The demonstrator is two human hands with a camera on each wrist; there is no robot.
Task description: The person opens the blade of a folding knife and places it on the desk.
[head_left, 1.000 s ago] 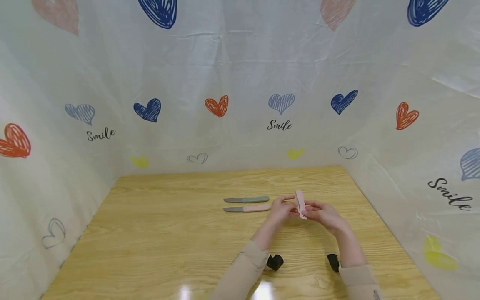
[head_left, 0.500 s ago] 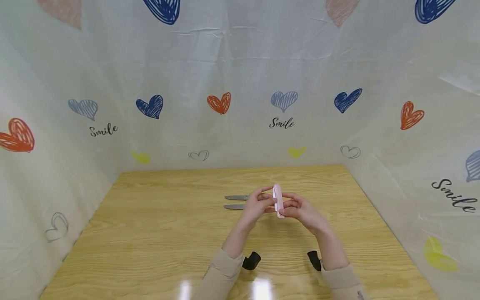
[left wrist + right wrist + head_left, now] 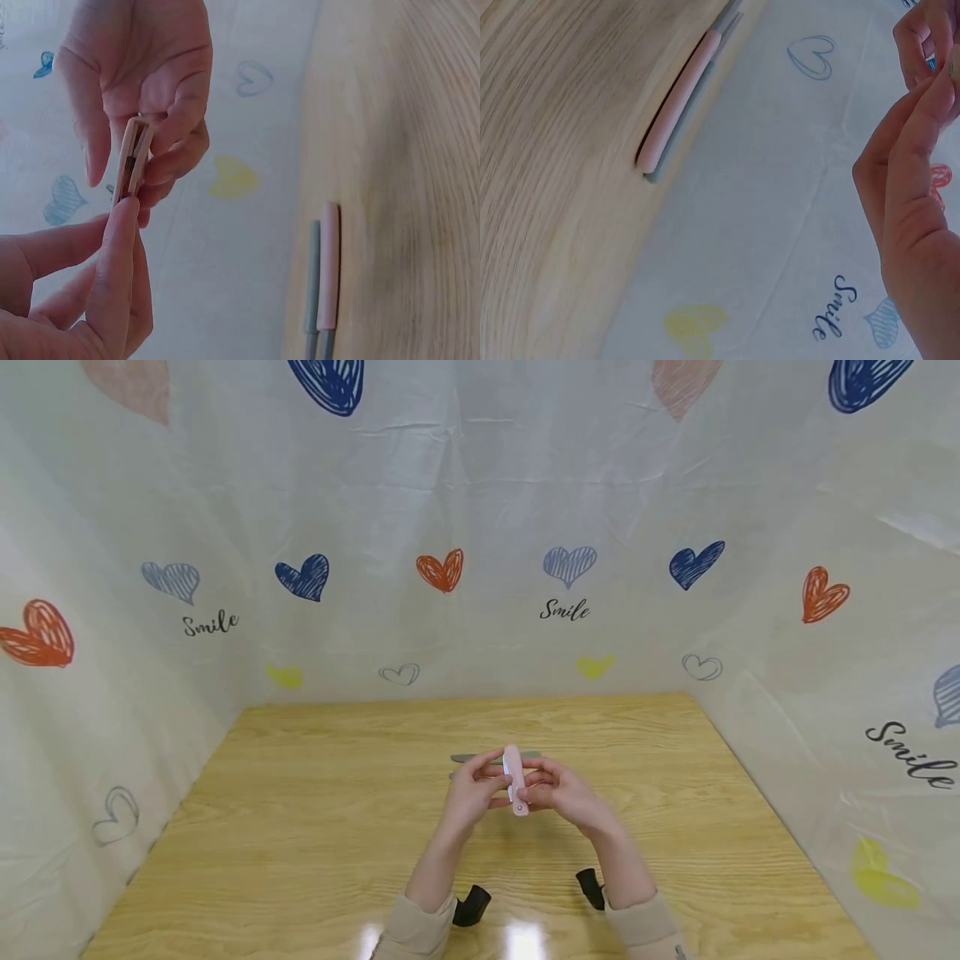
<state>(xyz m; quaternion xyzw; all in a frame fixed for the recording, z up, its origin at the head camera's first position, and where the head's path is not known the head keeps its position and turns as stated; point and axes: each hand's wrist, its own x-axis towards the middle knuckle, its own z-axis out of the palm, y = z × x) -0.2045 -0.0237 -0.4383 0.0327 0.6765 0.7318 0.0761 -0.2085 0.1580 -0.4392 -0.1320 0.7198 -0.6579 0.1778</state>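
Both hands hold a slim pink folding knife [image 3: 514,777], folded and upright above the table, with a rivet near its lower end. My left hand [image 3: 467,795] pinches it from the left, and the thumb lies along its side in the left wrist view. From the right, my right hand [image 3: 566,792] grips it between thumb and fingers. A narrow slot between its two pink sides shows in the left wrist view. Behind the hands lie a green-handled knife [image 3: 531,754] and a pink-handled knife [image 3: 328,266], side by side; the hands partly cover them in the head view.
The wooden table [image 3: 300,810] stands against a white curtain [image 3: 495,485] printed with hearts and "Smile". Black wrist-worn pieces [image 3: 472,906] show at both sleeves, low over the table.
Both hands have moved left with the pink folding knife, from right of the two knives to in front of them. The knives are now partly covered.
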